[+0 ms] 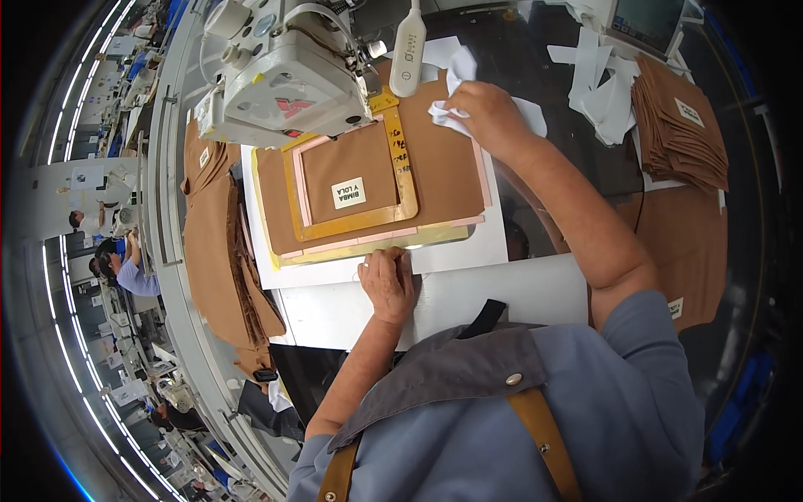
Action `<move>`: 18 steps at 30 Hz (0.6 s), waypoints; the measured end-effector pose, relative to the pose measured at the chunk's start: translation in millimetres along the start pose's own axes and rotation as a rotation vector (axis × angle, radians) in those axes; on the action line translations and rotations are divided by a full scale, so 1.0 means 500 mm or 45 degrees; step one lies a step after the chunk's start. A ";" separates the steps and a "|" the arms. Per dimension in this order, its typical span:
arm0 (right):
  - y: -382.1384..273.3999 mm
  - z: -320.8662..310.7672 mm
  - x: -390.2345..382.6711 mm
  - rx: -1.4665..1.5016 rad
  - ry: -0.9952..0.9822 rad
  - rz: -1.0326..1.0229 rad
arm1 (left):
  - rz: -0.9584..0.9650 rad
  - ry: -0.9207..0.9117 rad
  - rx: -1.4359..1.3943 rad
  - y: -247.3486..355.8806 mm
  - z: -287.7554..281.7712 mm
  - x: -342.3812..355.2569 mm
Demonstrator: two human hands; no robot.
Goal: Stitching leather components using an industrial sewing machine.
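My right hand [493,121] pinches a crumpled white cloth [450,117] over the far right part of a brown panel [447,180]. That panel lies in a flat sewing template with pink and yellow edge strips [376,238]. On the panel rests a yellow frame [407,188], around a brown piece with a small white label [349,193]. Closed fingers of my left hand [386,284] are at the template's near edge; their tips are partly hidden. The head of a white sewing machine [293,92] reaches over the frame's far left corner.
Brown panels are stacked at left [213,251] and far right [682,125]. White scraps [598,92] lie beside the right stack, near a screen [644,25]. A white hand-held device [408,54] hangs above the panel. Other people work at machines far left.
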State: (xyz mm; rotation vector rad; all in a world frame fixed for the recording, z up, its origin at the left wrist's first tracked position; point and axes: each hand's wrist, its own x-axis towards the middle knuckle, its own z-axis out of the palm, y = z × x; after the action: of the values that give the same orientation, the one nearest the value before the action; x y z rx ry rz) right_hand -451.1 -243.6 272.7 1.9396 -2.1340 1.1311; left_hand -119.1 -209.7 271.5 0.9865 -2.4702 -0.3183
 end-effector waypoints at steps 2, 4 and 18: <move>-0.034 0.002 0.044 0.483 -0.003 0.198 | -0.003 -0.008 0.017 -0.003 0.002 -0.003; -0.059 0.025 0.080 0.562 0.000 0.238 | 0.002 -0.014 0.030 -0.003 0.004 -0.003; -0.077 0.158 0.120 0.699 0.073 0.123 | 0.039 -0.001 0.027 -0.006 0.008 -0.001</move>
State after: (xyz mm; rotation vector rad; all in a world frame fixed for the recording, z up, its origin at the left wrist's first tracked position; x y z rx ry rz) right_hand -396.7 -334.5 262.5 1.9603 -2.0569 1.9319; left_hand -119.2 -211.5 266.7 0.9560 -2.4915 -0.2833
